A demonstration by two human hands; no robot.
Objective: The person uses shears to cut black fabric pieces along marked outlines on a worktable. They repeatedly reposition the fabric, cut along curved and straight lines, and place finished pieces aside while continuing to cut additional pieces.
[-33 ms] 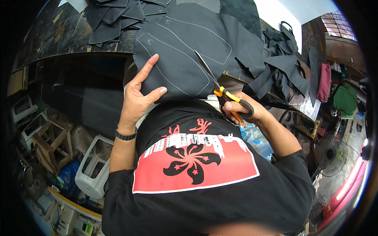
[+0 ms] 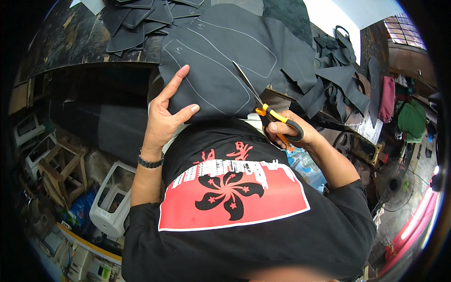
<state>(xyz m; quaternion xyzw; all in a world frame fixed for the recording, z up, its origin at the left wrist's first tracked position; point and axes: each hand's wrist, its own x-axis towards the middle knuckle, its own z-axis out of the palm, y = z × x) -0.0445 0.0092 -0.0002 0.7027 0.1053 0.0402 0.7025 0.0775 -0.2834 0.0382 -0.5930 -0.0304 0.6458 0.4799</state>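
Observation:
A dark grey sheet (image 2: 221,56) of flexible, leather-like material lies over the table's front edge, with several curved outlines drawn on it in pale lines. My left hand (image 2: 164,113) holds its left edge. The thumb and forefinger lie spread on top; the other fingers are hidden, apparently underneath. My right hand (image 2: 296,129) grips scissors (image 2: 284,123) with yellow-and-black handles at the sheet's right edge. One blade lies above the sheet, its tip pointing up and left across an outline; the other blade is hidden.
Stacked dark cut pieces (image 2: 136,23) lie at the far left of the worn table (image 2: 70,44). Dark scraps (image 2: 338,84) heap up at the right. A white plastic stool (image 2: 108,211) and a wooden frame (image 2: 61,174) stand at left, a fan (image 2: 394,184) at right.

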